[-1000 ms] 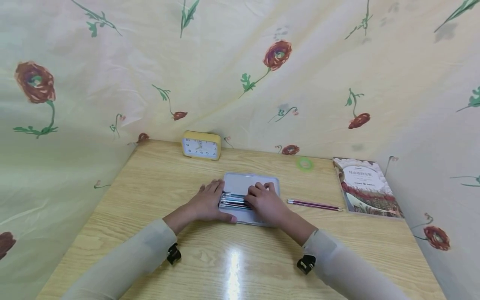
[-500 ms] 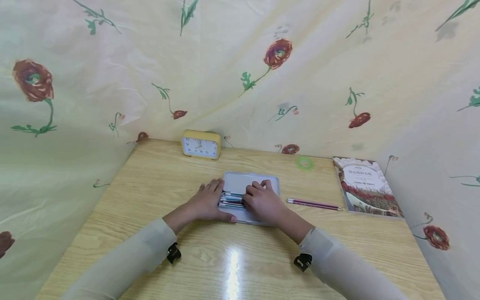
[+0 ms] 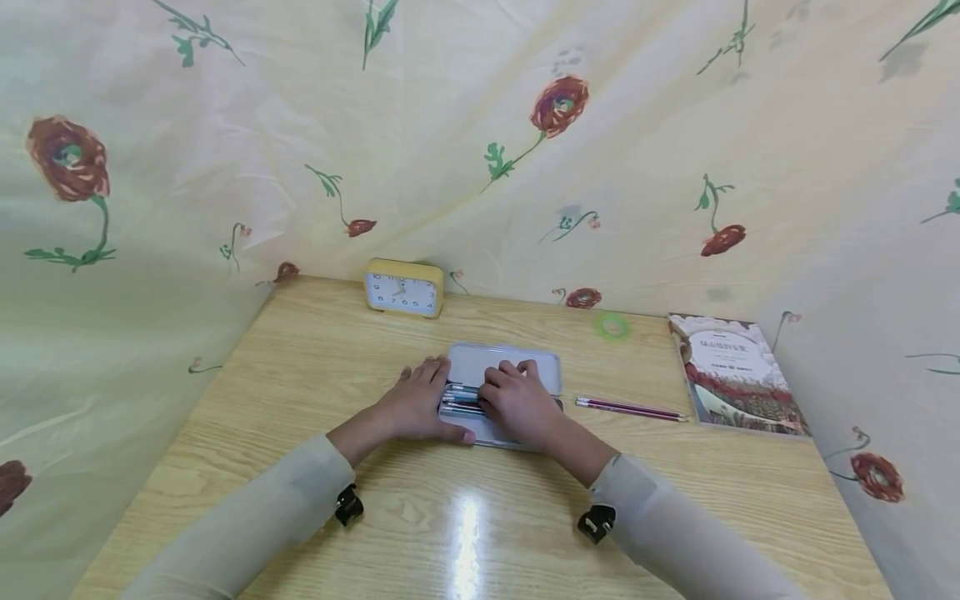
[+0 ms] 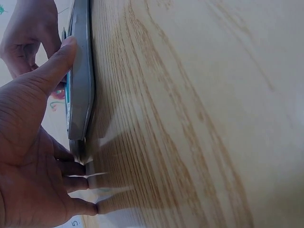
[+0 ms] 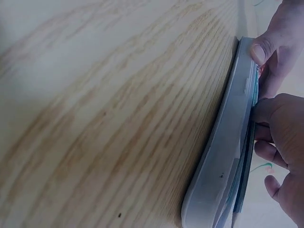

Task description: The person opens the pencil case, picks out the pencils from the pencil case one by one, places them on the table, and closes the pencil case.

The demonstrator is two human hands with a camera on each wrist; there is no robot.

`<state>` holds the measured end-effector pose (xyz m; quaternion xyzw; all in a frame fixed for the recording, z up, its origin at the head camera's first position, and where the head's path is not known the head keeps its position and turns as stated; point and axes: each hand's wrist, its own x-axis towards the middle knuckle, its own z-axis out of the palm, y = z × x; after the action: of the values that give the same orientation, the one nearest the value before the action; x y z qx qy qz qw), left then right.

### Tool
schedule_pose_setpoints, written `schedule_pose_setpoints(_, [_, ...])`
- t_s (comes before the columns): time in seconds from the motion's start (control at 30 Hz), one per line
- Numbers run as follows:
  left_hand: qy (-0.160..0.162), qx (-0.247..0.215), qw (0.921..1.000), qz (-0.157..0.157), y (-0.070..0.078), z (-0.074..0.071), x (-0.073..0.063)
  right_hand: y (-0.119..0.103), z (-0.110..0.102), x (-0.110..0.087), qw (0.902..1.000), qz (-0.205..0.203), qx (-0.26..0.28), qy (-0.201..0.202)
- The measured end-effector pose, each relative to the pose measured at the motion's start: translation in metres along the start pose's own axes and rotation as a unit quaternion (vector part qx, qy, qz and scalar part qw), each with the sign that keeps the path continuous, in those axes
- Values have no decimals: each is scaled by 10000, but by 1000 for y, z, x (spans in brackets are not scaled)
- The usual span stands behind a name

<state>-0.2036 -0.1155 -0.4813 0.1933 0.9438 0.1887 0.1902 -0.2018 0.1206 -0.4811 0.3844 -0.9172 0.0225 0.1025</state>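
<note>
A pale grey metal pencil case point(image 3: 468, 358) lies with its lid back, several pencils point(image 3: 459, 398) inside. My left hand point(image 3: 408, 407) steadies its left end, fingers straight, thumb along the front wall; the left wrist view shows the thumb tip at the rim of the case point(image 4: 81, 95). My right hand point(image 3: 521, 407) reaches into the case with bent fingers and covers its right part. In the right wrist view, the right thumb and fingers point(image 5: 268, 152) pinch a dark pencil point(image 5: 243, 173) above the case wall point(image 5: 216, 166).
Two dark red pencils point(image 3: 632, 408) lie right of the case. Farther right is a booklet point(image 3: 738, 375). A yellow alarm clock point(image 3: 403, 288) and a green tape ring point(image 3: 612, 326) stand toward the back of the wooden table point(image 3: 420, 550). Flowered cloth point(image 3: 420, 150) hangs behind.
My right hand has shifted slightly left over the pencils, showing more of the case's right end. The left hand stays in place.
</note>
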Motion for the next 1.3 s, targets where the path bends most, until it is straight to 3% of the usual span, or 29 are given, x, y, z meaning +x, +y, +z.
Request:
schedule_pose_setpoints(0.33, [-5,-119,9999,-13,1,0,1,4,-10,-5,9996,121,28,261])
schedule_pose_setpoints(0.6, [48,-164,9999,3,0,2,1,18,-18,-23,9979,224,-146,582])
schedule_pose_setpoints(0.77, [31,-222,9997,-48,2,1,-1,36,-19,-41,9958,328,-205,836])
schedule_pose_setpoints(1.3, [49,-163,9999,1,3,1,-2,98,-18,-119,9890,981,-332,1057])
